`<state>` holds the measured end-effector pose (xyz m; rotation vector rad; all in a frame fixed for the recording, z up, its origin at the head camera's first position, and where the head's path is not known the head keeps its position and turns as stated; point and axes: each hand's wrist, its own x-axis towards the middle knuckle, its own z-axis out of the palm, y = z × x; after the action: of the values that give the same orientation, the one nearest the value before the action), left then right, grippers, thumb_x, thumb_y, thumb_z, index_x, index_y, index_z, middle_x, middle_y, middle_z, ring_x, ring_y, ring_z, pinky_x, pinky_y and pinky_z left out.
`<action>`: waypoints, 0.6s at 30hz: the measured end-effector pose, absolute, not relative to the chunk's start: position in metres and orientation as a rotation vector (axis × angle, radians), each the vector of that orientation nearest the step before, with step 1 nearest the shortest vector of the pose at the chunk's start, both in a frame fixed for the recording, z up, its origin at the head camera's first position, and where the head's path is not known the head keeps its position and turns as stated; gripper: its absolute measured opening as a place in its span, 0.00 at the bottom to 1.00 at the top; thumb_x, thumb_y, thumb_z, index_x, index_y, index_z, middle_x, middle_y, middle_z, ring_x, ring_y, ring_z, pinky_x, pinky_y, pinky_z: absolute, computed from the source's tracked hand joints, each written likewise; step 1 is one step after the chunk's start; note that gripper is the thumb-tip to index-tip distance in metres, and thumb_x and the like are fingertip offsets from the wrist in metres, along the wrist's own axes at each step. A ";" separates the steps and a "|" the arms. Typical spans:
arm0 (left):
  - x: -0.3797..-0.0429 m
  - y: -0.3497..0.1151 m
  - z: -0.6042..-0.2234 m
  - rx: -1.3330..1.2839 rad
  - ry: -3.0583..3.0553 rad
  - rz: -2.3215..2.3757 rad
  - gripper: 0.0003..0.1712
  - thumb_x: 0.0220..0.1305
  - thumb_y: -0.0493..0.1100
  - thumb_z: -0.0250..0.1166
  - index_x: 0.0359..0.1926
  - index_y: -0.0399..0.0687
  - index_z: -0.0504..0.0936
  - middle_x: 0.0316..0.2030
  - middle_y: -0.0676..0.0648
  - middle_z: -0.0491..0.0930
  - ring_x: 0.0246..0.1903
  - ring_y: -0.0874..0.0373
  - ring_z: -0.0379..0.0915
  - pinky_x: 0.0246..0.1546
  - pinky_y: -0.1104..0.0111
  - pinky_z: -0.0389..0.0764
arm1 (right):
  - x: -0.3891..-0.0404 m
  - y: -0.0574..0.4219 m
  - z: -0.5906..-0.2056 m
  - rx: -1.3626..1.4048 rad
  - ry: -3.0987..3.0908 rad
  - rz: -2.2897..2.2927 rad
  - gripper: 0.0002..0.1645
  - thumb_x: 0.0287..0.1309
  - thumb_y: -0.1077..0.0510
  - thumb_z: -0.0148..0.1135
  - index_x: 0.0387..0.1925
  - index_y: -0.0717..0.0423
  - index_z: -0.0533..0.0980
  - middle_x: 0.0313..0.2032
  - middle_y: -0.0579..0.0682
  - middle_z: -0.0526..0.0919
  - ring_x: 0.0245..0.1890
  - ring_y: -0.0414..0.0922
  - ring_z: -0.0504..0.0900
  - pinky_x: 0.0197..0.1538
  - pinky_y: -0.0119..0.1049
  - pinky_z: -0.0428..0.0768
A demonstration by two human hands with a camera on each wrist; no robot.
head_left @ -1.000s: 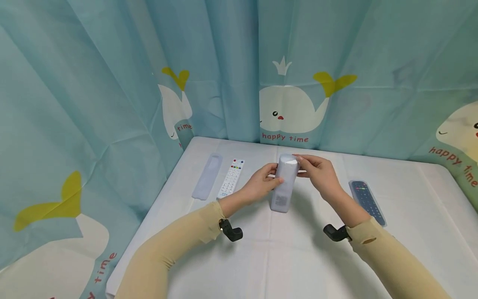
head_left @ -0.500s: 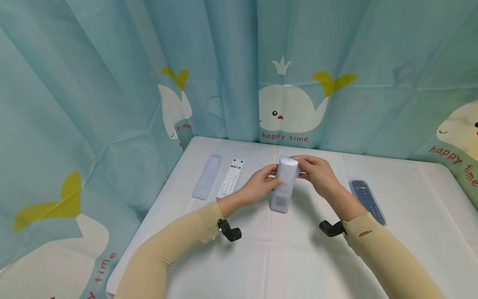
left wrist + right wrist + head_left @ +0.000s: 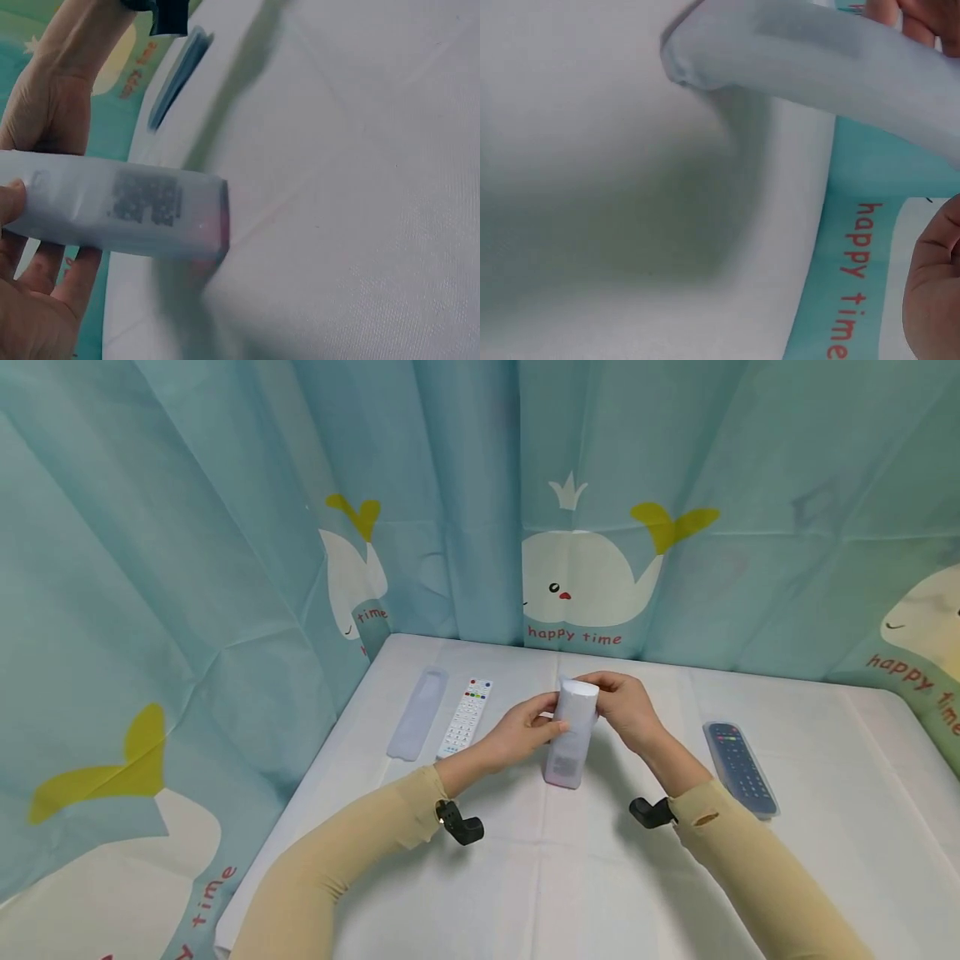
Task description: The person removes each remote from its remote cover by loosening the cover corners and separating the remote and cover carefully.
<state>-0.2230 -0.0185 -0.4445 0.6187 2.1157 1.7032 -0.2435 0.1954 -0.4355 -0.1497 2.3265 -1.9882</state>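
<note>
Two hands share one thing: I hold a sleeved remote (image 3: pixel 569 735) upright in the middle of the bench (image 3: pixel 600 877), its lower end close to the white cloth; whether it touches I cannot tell. My left hand (image 3: pixel 522 731) grips it from nine o'clock, thumb on the near face and fingers curled behind. My right hand (image 3: pixel 626 706) holds the top end from three o'clock, fingers curled over the upper edge of the translucent sleeve. In the left wrist view the sleeved remote (image 3: pixel 124 206) shows a grey printed label under the cloudy sleeve, and my left hand's fingers (image 3: pixel 45 292) wrap beneath it. The right wrist view catches only the pale sleeve end (image 3: pixel 795 64) above the cloth.

At ten o'clock from my hands a white remote (image 3: pixel 467 717) lies flat with its coloured buttons up, and just beside it, further out at nine o'clock, lies an empty translucent sleeve (image 3: pixel 418 712). At three o'clock, well apart, a dark remote (image 3: pixel 738 768) rests on the bench inside a clear cover. A blue whale-print curtain (image 3: pixel 585 527) hangs behind.
</note>
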 end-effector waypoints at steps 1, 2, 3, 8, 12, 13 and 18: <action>-0.223 -0.019 -0.445 0.622 2.116 1.702 0.29 0.77 0.43 0.60 0.75 0.47 0.66 0.62 0.46 0.75 0.55 0.56 0.79 0.53 0.64 0.81 | -0.244 0.195 -0.436 -0.155 2.344 -1.976 0.16 0.68 0.64 0.60 0.53 0.67 0.81 0.41 0.43 0.85 0.40 0.43 0.78 0.39 0.33 0.78; -0.223 -0.019 -0.445 0.625 2.116 1.703 0.29 0.77 0.43 0.60 0.75 0.46 0.66 0.62 0.46 0.75 0.55 0.56 0.79 0.54 0.64 0.80 | -0.244 0.195 -0.437 -0.163 2.352 -1.973 0.15 0.67 0.65 0.60 0.53 0.67 0.81 0.40 0.43 0.85 0.39 0.43 0.78 0.38 0.33 0.78; -0.223 -0.019 -0.445 0.627 2.115 1.707 0.29 0.77 0.42 0.60 0.74 0.46 0.66 0.62 0.45 0.75 0.55 0.56 0.78 0.54 0.64 0.80 | -0.245 0.196 -0.437 -0.169 2.353 -1.974 0.15 0.67 0.65 0.60 0.52 0.67 0.80 0.40 0.43 0.84 0.38 0.43 0.78 0.38 0.33 0.78; -0.222 -0.016 -0.445 0.587 2.131 1.723 0.29 0.76 0.42 0.62 0.73 0.43 0.66 0.62 0.43 0.75 0.57 0.54 0.78 0.56 0.62 0.79 | -0.244 0.201 -0.431 -0.178 2.300 -2.002 0.13 0.67 0.64 0.61 0.51 0.65 0.79 0.42 0.45 0.82 0.40 0.44 0.76 0.44 0.37 0.77; -0.222 -0.013 -0.445 0.550 2.163 1.737 0.29 0.75 0.43 0.63 0.72 0.43 0.67 0.61 0.44 0.76 0.57 0.53 0.78 0.55 0.62 0.80 | -0.242 0.207 -0.421 -0.221 2.268 -2.016 0.13 0.70 0.62 0.62 0.50 0.66 0.81 0.43 0.43 0.84 0.44 0.44 0.77 0.48 0.36 0.78; -0.222 -0.013 -0.445 0.545 2.171 1.737 0.29 0.75 0.43 0.64 0.72 0.43 0.68 0.61 0.44 0.76 0.56 0.54 0.79 0.55 0.63 0.80 | -0.241 0.209 -0.420 -0.244 2.274 -2.013 0.13 0.70 0.61 0.62 0.50 0.66 0.81 0.44 0.43 0.85 0.44 0.44 0.78 0.48 0.35 0.79; -0.222 -0.013 -0.443 0.509 2.193 1.736 0.29 0.74 0.44 0.65 0.71 0.45 0.68 0.59 0.46 0.77 0.56 0.55 0.79 0.55 0.62 0.81 | -0.233 0.214 -0.417 -0.348 2.352 -1.943 0.16 0.72 0.60 0.58 0.54 0.64 0.82 0.46 0.43 0.86 0.47 0.44 0.82 0.51 0.36 0.81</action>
<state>-0.2215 -0.0125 -0.4430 0.5089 2.1934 1.7359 -0.2331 0.2140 -0.4171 -0.3476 2.3517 -1.9431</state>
